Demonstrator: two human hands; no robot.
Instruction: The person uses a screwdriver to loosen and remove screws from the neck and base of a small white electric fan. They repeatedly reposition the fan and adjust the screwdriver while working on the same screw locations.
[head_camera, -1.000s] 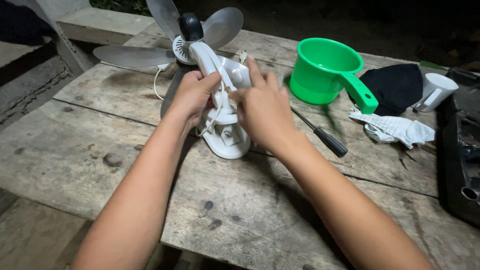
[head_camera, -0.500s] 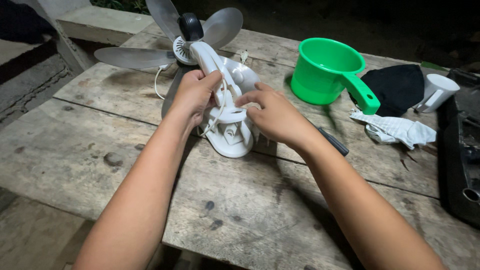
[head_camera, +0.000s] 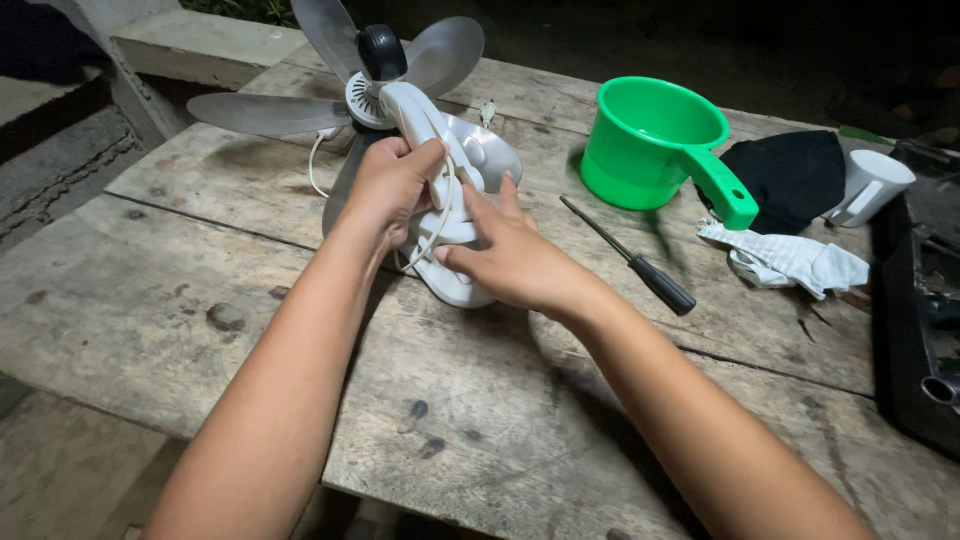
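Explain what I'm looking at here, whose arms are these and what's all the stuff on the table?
This picture comes from a camera worn on a person's head, looking down, so the two bare arms are that person's own. The left hand grips the neck of a small white fan lying on a worn wooden table, with a thin white cord under its fingers. The right hand rests on the fan's base. The fan's blades have no guard over them. To the right lie a screwdriver, a green dipper, a black cloth, a white rag and a white cup.
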